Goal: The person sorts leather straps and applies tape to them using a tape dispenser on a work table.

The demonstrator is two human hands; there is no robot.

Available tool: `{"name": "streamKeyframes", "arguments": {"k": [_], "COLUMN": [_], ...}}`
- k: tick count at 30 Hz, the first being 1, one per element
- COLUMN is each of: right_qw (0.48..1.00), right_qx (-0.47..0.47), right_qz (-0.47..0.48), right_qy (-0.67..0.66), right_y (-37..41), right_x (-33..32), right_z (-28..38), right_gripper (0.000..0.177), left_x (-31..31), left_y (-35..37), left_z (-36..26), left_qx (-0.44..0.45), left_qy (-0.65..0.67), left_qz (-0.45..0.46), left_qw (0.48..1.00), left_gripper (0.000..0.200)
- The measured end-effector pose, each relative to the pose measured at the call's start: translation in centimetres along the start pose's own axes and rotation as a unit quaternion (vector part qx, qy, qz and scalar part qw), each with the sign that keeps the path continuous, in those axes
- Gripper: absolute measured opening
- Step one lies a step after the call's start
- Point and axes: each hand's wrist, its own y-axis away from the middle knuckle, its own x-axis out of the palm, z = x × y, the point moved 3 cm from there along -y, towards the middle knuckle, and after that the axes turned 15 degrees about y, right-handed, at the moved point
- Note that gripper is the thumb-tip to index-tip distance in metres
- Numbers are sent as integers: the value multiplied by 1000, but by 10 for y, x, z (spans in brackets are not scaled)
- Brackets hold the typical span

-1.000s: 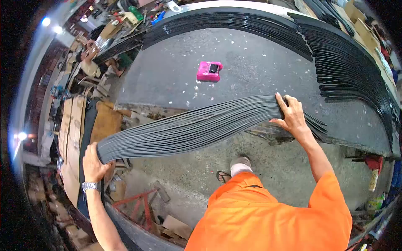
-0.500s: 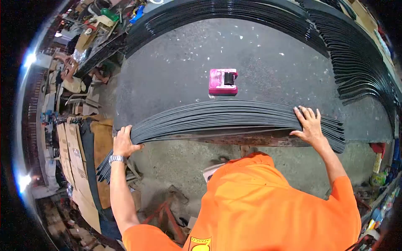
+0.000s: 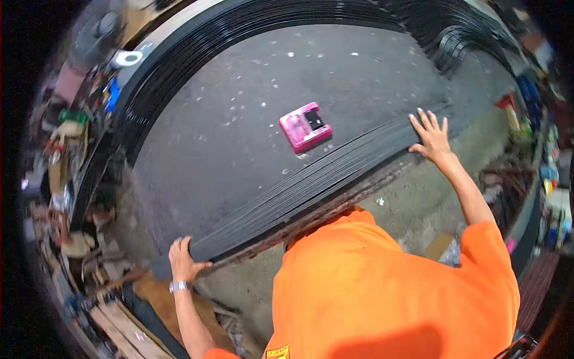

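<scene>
A long bundle of thin black rubber-like strips (image 3: 323,173) lies aslant along the near edge of the dark worktable (image 3: 209,143). At its lower left end rests my left hand (image 3: 184,263), fingers stretched across the strips and thumb apart. My right hand (image 3: 431,139) lies on the upper right part with its fingers spread. Both hands touch the bundle without visibly wrapping round it. The strips blur toward both ends. Just beyond the bundle sits a pink tape dispenser-like block (image 3: 304,127) with a black roller-like part.
More black strips (image 3: 227,42) stand in a long curved row along the table's far side, with a further stack (image 3: 448,36) at the far right. A white roll (image 3: 127,58) and a blue object (image 3: 112,96) are at the left. Flattened cardboard (image 3: 122,326) lies lower left.
The view has turned, so the table and bundle now slant up to the right. The bundle looks flatter and straighter along the edge. My right hand's fingers are more spread; my left hand's have straightened.
</scene>
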Motion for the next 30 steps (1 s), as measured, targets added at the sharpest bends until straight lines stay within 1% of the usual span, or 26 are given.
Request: {"name": "streamKeyframes", "arguments": {"k": [3,5,6,7,8,9,10,11,13,15,17,18,19,20,21,22,23,25,27,28,30], "right_qw": [997,990,986,982,979,976,972,968,969,974,974,979,975,972,969,964,953,916,872,842,887], "right_qx": [57,99,111,131,145,158,167,180,176,163,153,140,149,155,157,192,223,298,355,376,323], "right_qz": [56,91,103,113,107,98,98,86,38,13,-1,6,-4,-13,-24,-4,15,15,-14,-29,67], "right_qy": [-7,-45,-64,-81,-97,-113,-135,-152,-168,-157,-170,-148,-162,-177,-191,-185,-203,-266,-337,-387,-322], "right_y": [4,7,8,8,10,13,14,15,19,21,26,28,32,37,40,38,36,23,1,-7,-33], "right_x": [4,4,2,0,2,5,5,6,6,10,12,15,16,18,26,40,55,94,140,145,147], "right_z": [11,18,21,22,24,28,32,34,40,44,42,36,22,7,-9,-30,-56,-109,-155,-172,-167], "right_gripper": [108,107,104,102,100,98,96,93,90,90,90,89,88,87,87,84,79,74,71,71,73], "left_x": [-4,-5,-3,-5,-5,10,18,28,17,44,57,60,63,72,74,75,79,84,97,99,102], "left_y": [0,5,3,-1,-5,-10,-20,-29,-41,-60,-71,-74,-77,-80,-81,-84,-84,-90,-96,-98,-102], "left_z": [18,22,21,21,9,10,-5,-25,-110,-133,-162,-175,-189,-196,-210,-225,-243,-274,-291,-306,-334], "left_qx": [-6,1,18,29,44,111,108,125,204,121,117,113,105,121,114,103,90,60,33,42,42], "left_qy": [23,16,5,-8,-16,-31,-19,-36,-52,-36,-24,-16,-8,-2,2,7,15,3,-16,-14,-17], "left_qz": [0,-13,-30,-9,-5,-23,6,4,-10,39,29,28,27,1,-4,-9,-13,-16,-11,-15,-9], "left_qw": [1000,1000,999,999,999,993,994,992,978,991,992,993,994,993,994,995,996,998,999,999,999], "left_gripper": [114,123,129,138,142,143,153,151,119,149,148,148,148,145,143,142,140,138,139,140,141]}}
